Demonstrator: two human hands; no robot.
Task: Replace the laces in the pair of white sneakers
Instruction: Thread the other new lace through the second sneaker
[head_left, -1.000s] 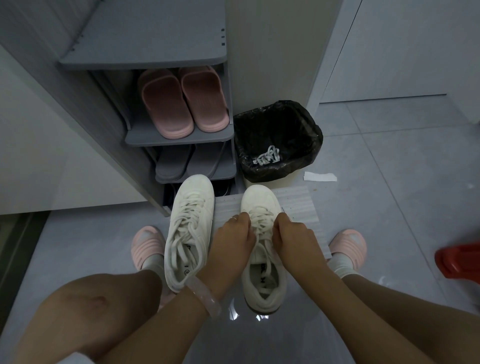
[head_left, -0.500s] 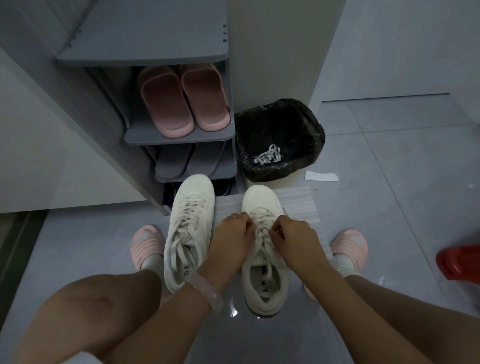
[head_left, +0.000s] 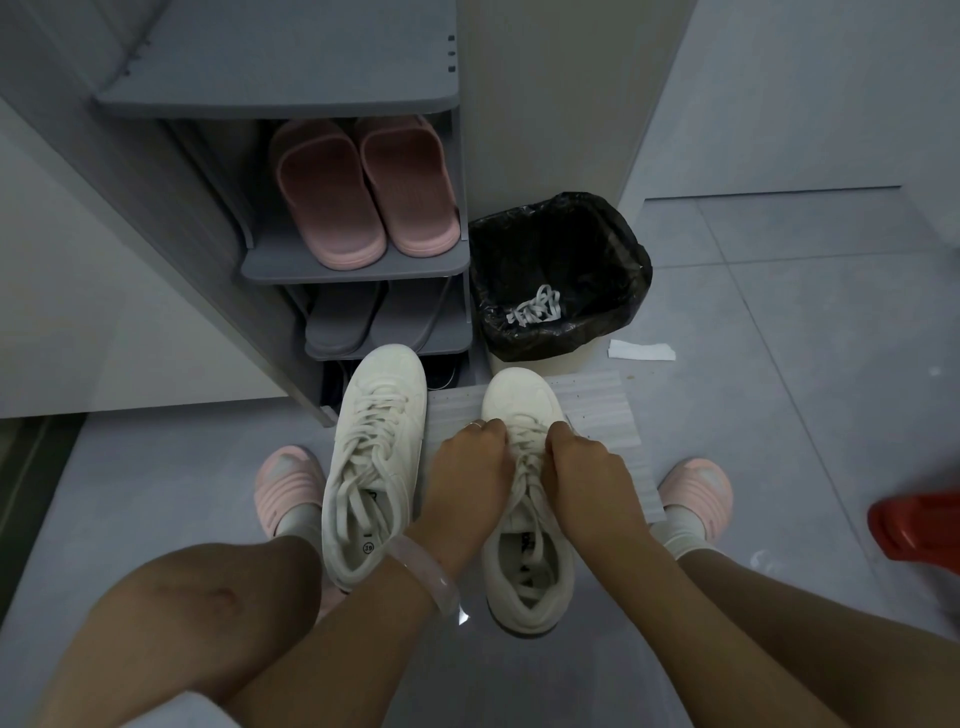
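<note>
On the grey floor by the shoe rack (head_left: 358, 270), the left hand (head_left: 467, 467) and right hand (head_left: 584, 467) pinch the lace (head_left: 524, 441) low on the right sneaker (head_left: 524, 400), seemingly to draw it snug, the left sneaker (head_left: 379, 415) already laced beside it.

A grey shoe rack (head_left: 358, 267) holds pink slippers (head_left: 363, 192) above grey slippers (head_left: 345, 325); beside it stands a black-lined bin (head_left: 623, 312), with a paper scrap (head_left: 641, 351) and red object (head_left: 917, 525) on the floor.
</note>
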